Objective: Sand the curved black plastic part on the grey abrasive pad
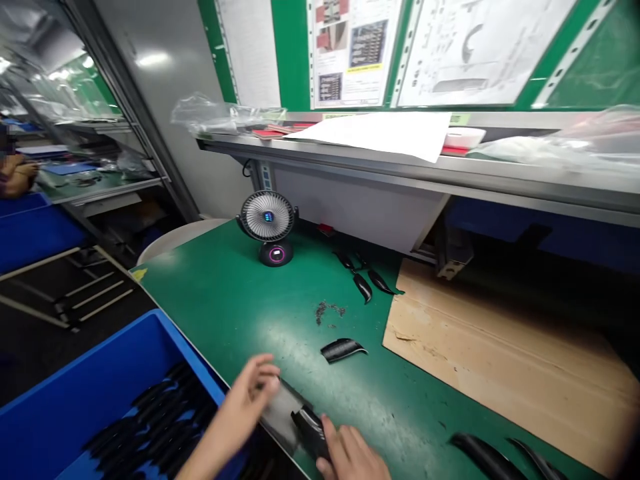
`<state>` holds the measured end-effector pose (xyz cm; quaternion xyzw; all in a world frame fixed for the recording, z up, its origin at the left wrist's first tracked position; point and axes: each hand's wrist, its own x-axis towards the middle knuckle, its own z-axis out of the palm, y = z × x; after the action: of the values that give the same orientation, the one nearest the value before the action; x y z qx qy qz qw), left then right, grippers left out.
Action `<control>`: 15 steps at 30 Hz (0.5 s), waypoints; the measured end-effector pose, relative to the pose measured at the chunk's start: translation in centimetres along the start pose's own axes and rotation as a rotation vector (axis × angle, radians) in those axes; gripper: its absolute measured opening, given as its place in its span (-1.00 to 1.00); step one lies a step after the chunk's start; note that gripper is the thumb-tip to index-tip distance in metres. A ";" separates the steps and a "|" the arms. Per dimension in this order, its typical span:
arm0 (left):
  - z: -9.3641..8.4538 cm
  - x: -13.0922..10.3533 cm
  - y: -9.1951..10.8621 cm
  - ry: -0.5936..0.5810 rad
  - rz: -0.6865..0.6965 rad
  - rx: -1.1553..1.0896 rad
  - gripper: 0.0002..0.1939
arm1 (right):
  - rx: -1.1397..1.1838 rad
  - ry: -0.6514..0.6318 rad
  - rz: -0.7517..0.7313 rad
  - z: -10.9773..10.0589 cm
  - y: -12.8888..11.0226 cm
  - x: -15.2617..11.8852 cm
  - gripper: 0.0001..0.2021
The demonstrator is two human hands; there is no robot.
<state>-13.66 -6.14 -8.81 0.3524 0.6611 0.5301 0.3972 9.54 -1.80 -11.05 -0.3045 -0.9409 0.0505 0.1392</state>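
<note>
My left hand [250,393] hovers at the near edge of the green table [225,300], fingers spread, just left of a black curved plastic part [310,427]. My right hand [350,453] grips that part from its right side, low in the view. Another curved black part [343,349] lies alone on the mat a little beyond the hands. A blue bin [75,393] at my left holds several of the same black parts [155,420].
A small desk fan [269,227] stands at the back of the table. More black parts [367,280] lie near a cardboard sheet [500,347] on the right, and two [500,457] at the near right. Dark scraps [327,311] dot the mat. A shelf [400,160] with papers runs above.
</note>
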 end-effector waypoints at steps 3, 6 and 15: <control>-3.4 4.6 -1.3 0.342 0.030 0.125 -0.65 | -0.069 -0.033 -0.050 0.8 -2.7 4.1 -0.53; -3.7 7.6 -2.2 0.460 0.051 0.239 -0.70 | -0.103 -0.031 -0.111 1.1 -3.9 6.1 -0.44; -2.2 7.9 -2.9 0.564 0.074 0.447 -0.72 | -0.139 -0.083 -0.323 0.7 -3.0 5.4 -0.44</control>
<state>-19.26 -0.61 -12.55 0.2941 0.8310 0.4630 0.0932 3.47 -1.04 -9.88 -0.1557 -0.9838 -0.0253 0.0850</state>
